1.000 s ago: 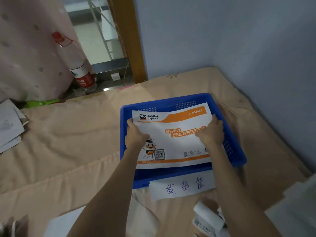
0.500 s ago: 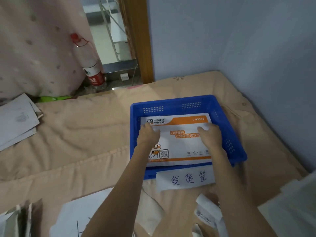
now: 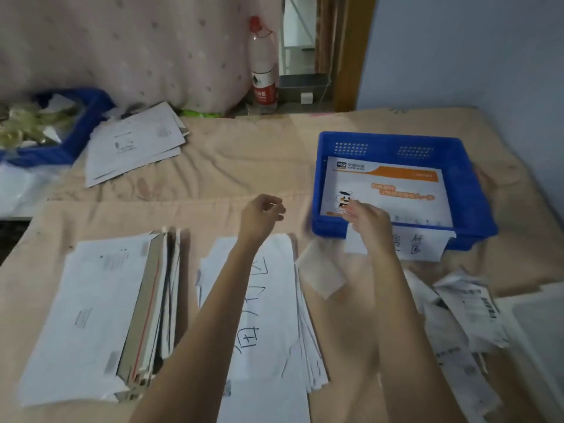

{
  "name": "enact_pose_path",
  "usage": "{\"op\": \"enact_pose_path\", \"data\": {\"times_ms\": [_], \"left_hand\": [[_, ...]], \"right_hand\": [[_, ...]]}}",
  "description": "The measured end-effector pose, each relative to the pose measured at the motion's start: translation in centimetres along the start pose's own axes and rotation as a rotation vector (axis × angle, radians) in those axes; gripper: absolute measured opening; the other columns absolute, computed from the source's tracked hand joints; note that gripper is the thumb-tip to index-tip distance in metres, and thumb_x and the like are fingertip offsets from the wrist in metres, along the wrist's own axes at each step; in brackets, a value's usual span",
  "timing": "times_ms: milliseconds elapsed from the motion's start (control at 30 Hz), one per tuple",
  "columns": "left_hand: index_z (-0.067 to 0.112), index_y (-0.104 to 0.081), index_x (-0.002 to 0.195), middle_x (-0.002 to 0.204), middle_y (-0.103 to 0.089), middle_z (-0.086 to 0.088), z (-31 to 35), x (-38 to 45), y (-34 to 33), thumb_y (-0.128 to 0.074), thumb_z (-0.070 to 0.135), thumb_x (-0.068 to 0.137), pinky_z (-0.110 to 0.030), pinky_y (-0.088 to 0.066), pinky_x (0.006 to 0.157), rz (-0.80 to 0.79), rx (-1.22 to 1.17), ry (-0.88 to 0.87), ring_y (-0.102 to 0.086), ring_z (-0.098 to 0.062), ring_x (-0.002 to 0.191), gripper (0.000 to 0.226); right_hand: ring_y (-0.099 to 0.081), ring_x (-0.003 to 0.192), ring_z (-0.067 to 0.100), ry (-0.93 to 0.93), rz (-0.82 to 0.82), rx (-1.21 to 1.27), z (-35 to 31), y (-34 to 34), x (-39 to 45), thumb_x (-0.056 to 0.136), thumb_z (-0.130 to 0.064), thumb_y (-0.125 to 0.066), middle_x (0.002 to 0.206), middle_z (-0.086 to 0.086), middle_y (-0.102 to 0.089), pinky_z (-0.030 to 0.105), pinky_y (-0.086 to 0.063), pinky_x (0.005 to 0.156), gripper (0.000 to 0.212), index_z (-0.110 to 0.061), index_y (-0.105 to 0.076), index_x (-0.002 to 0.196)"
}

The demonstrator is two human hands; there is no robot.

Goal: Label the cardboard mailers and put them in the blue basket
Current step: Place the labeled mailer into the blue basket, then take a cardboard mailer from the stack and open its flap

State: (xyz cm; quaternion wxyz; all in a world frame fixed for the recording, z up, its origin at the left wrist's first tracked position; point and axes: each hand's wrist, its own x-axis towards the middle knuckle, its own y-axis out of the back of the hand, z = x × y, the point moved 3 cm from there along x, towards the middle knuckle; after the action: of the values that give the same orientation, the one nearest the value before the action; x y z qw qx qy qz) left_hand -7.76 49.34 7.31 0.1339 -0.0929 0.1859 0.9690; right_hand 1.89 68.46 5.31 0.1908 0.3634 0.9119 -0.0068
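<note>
- A white cardboard mailer printed with an orange band and a cartoon mascot (image 3: 387, 190) lies flat inside the blue perforated plastic basket (image 3: 335, 225), which sits on the peach-coloured quilted cloth (image 3: 244, 160) to the right.
- The left hand (image 3: 259, 213) hangs above the cloth, just left of the basket, fingers loosely curled and holding nothing.
- The right hand (image 3: 367, 219) is over the basket's near rim, blurred; its fingers look relaxed and nothing is held in them.
- A white paper sign with handwritten characters (image 3: 418, 248) hangs on the basket's front wall, partly behind the right wrist.
- A stack of white and grey cardboard mailers (image 3: 100, 312) lies at the near left, its edges fanned toward the left forearm.
- White sheets with large handwritten strokes (image 3: 268, 325) lie under and between the forearms.
- Crumpled printed shipping labels (image 3: 467, 319) lie at the near right.
- More white mailers (image 3: 134, 145) lie at the far left, beside a second blue basket (image 3: 82, 129) holding pale packaging.
- A clear plastic bottle with a red cap and label (image 3: 262, 65) stands at the back, by the pink dotted curtain (image 3: 122, 44).
</note>
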Motion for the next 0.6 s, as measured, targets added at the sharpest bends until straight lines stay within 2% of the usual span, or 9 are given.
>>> {"op": "enact_pose_path", "data": {"times_ms": [67, 133, 167, 233, 267, 400, 533, 600], "left_hand": [[0.004, -0.063, 0.103, 0.091, -0.068, -0.01, -2.4, -1.8, 2.0, -0.056, 0.004, 0.088, -0.009, -0.041, 0.053, 0.004, -0.013, 0.041, -0.064, -0.014, 0.068, 0.016], [0.006, -0.062, 0.105, 0.092, -0.067, -0.006, -4.8, -3.3, 4.1, -0.057, 0.006, 0.088, -0.016, -0.042, 0.058, 0.02, -0.001, 0.065, -0.065, -0.015, 0.071, 0.017], [0.007, -0.061, 0.106, 0.091, -0.066, -0.003, -5.9, -4.0, 5.3, -0.057, 0.007, 0.088, -0.016, -0.041, 0.057, 0.041, 0.011, 0.07, -0.066, -0.015, 0.073, 0.018], [0.01, -0.058, 0.109, 0.092, -0.063, 0.002, -8.2, -5.0, 7.9, -0.056, 0.01, 0.089, -0.012, -0.041, 0.053, 0.101, 0.034, 0.08, -0.066, -0.017, 0.079, 0.02], [0.01, -0.057, 0.111, 0.095, -0.063, 0.002, -9.3, -5.5, 9.3, -0.056, 0.01, 0.089, -0.012, -0.041, 0.054, 0.13, 0.044, 0.078, -0.065, -0.018, 0.082, 0.022], [0.007, -0.054, 0.115, 0.097, -0.061, -0.001, -13.1, -6.6, 15.2, -0.056, 0.007, 0.089, -0.02, -0.045, 0.066, 0.199, 0.035, 0.064, -0.062, -0.023, 0.086, 0.026], [0.009, -0.053, 0.115, 0.1, -0.062, -0.001, -16.0, -7.0, 21.3, -0.054, 0.01, 0.091, -0.01, -0.044, 0.063, 0.208, 0.056, 0.08, -0.064, -0.021, 0.087, 0.024], [0.01, -0.054, 0.116, 0.105, -0.064, -0.004, -17.5, -6.9, 24.0, -0.054, 0.012, 0.092, -0.021, -0.045, 0.07, 0.202, 0.067, 0.097, -0.065, -0.023, 0.091, 0.024]], "right_hand": [[-0.067, 0.093, 0.021, -0.027, -0.045, -0.01, 1.3, -2.3, -2.2, 0.09, -0.019, -0.055, 0.086, 0.002, -0.071, 0.035, -0.047, 0.086, 0.019, -0.019, -0.066, 0.075], [-0.067, 0.092, 0.027, -0.03, -0.078, -0.04, 2.7, -4.7, -4.0, 0.086, -0.02, -0.056, 0.074, -0.003, -0.069, 0.037, -0.048, 0.088, 0.023, -0.02, -0.068, 0.066], [-0.066, 0.09, 0.03, -0.041, -0.084, -0.029, 3.2, -5.9, -4.9, 0.085, -0.019, -0.057, 0.074, -0.001, -0.067, 0.035, -0.049, 0.085, 0.021, -0.018, -0.068, 0.067], [-0.067, 0.081, 0.022, -0.073, -0.114, 0.018, 4.0, -8.4, -7.2, 0.089, -0.016, -0.057, 0.079, 0.004, -0.066, 0.026, -0.046, 0.075, 0.013, -0.008, -0.067, 0.084], [-0.067, 0.078, 0.017, -0.08, -0.129, 0.025, 4.6, -9.7, -8.1, 0.09, -0.016, -0.058, 0.08, 0.003, -0.067, 0.025, -0.045, 0.076, 0.014, -0.005, -0.066, 0.089], [-0.069, 0.08, 0.016, -0.123, -0.131, 0.029, 6.6, -14.2, -12.0, 0.089, -0.014, -0.058, 0.079, 0.002, -0.069, 0.028, -0.046, 0.081, 0.008, -0.012, -0.065, 0.085], [-0.069, 0.078, 0.016, -0.171, -0.122, 0.071, 7.9, -19.1, -15.5, 0.088, -0.014, -0.059, 0.083, 0.005, -0.069, 0.025, -0.048, 0.076, 0.007, -0.009, -0.065, 0.088], [-0.068, 0.077, 0.015, -0.208, -0.134, 0.1, 8.6, -21.8, -17.0, 0.089, -0.012, -0.059, 0.082, 0.004, -0.068, 0.024, -0.048, 0.073, 0.006, -0.009, -0.064, 0.087]]}}
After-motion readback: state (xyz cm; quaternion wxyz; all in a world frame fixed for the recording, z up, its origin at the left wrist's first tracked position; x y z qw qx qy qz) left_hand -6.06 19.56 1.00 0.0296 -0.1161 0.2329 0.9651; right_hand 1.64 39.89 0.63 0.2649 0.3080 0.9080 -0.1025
